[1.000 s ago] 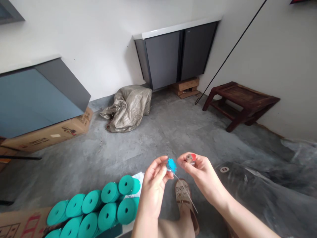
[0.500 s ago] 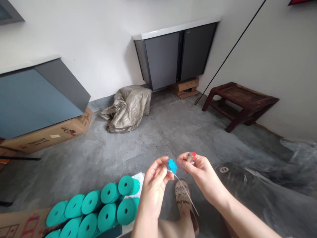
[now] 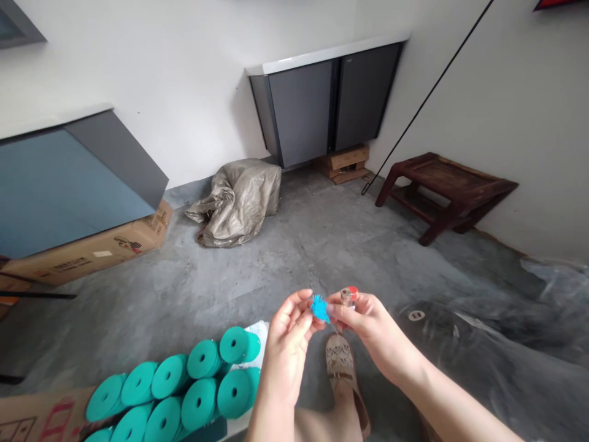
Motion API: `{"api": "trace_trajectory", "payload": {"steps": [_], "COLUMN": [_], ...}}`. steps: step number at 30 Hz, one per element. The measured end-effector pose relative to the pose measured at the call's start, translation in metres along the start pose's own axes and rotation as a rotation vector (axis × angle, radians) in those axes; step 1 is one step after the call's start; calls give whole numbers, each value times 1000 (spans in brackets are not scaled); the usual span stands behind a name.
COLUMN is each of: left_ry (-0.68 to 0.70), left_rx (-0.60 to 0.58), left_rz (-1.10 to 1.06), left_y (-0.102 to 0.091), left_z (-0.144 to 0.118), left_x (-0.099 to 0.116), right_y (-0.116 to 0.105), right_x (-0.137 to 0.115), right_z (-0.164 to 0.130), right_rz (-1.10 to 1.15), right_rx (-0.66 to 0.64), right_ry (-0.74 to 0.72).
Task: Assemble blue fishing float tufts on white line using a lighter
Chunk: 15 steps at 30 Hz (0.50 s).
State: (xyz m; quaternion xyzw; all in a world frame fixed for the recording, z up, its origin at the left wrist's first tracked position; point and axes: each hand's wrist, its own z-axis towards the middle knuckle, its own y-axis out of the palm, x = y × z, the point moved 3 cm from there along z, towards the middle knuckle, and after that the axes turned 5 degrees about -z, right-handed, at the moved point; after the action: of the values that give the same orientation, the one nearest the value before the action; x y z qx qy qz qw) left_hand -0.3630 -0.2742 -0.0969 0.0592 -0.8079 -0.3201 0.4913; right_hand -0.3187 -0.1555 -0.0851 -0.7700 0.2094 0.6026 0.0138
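Note:
A small bright blue fringed tuft (image 3: 319,309) on a thin pale wire stem is pinched in the fingers of my left hand (image 3: 291,331). The wire slants down to the right from under it. My right hand (image 3: 361,313) is closed, its thumb and fingertips reaching the right edge of the tuft. Tucked within that hand is a small brownish, round-ended object with a red part (image 3: 348,296); its exact kind is unclear. Below the hands shows a beige openwork shoe (image 3: 339,356) on a foot.
Several green spools (image 3: 202,358) stand in rows at lower left, beside a cardboard box (image 3: 41,411). A crumpled grey sack (image 3: 243,202) lies on the floor near a dark cabinet (image 3: 301,110). A wooden stool (image 3: 448,184) and clear plastic wrapping (image 3: 497,350) are at right.
My right hand has moved left, so its fingertips now meet the blue tuft. The wire's lower end no longer shows as clearly. My left hand has barely moved.

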Motion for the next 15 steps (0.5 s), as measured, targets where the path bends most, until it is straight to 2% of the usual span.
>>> {"api": "trace_trajectory", "payload": {"steps": [3, 6, 9, 12, 15], "left_ry": [67, 178, 246, 235, 189], "left_rx": [29, 80, 71, 40, 42], "left_rz": [123, 351, 546, 603, 524], "left_y": [-1, 0, 2, 4, 4], "left_z": [0, -1, -3, -4, -3], "left_x": [2, 6, 8, 8, 7], "right_y": [-1, -1, -1, -1, -2], "right_x": [-2, -4, -4, -3, 1], "right_z": [-1, -2, -2, -1, 0], "right_rz": [-28, -51, -75, -87, -44], "right_rx": [37, 69, 87, 54, 16], "right_ry": [-45, -69, -89, -92, -53]}}
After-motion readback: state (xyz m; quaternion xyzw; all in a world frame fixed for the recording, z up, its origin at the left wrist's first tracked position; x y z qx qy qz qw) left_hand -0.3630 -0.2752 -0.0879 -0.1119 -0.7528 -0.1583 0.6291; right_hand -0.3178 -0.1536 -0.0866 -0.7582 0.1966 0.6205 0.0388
